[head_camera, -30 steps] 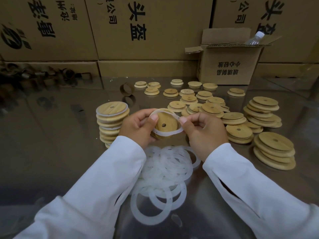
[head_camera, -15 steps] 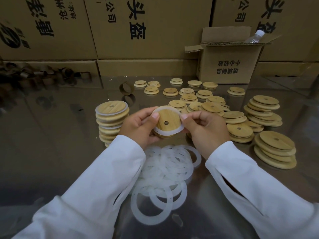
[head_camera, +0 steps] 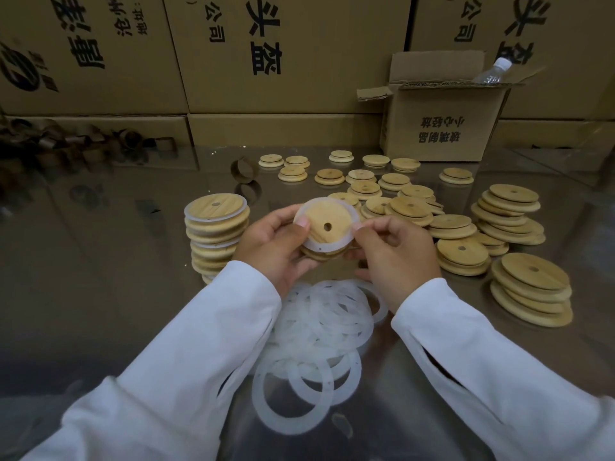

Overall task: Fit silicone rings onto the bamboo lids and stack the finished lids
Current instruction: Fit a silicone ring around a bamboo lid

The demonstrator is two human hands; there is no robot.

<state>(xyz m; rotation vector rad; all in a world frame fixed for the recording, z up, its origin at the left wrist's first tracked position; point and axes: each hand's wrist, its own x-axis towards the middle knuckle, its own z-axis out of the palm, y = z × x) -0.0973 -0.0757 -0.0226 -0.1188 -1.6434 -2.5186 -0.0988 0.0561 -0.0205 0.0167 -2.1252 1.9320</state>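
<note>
Ring (head_camera: 329, 248) has settled round lid (head_camera: 317, 217) above loose rings (head_camera: 319, 322).

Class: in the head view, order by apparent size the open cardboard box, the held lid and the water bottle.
1. open cardboard box
2. held lid, enlarged by nearness to the camera
3. water bottle, only its top showing

Held tilted between left hand (head_camera: 276, 244) and right hand (head_camera: 396, 257), fingertips at its rim: round bamboo lid (head_camera: 327, 224), small centre hole. White silicone ring (head_camera: 321, 246) seated round its raised face. Just left: upright stack of finished lids (head_camera: 216, 234), white rings visible between layers. Below the hands: heap of loose rings (head_camera: 319, 327), overlapping, lying flat. Right and behind: bare lids (head_camera: 461, 252) in low piles and singles.
</note>
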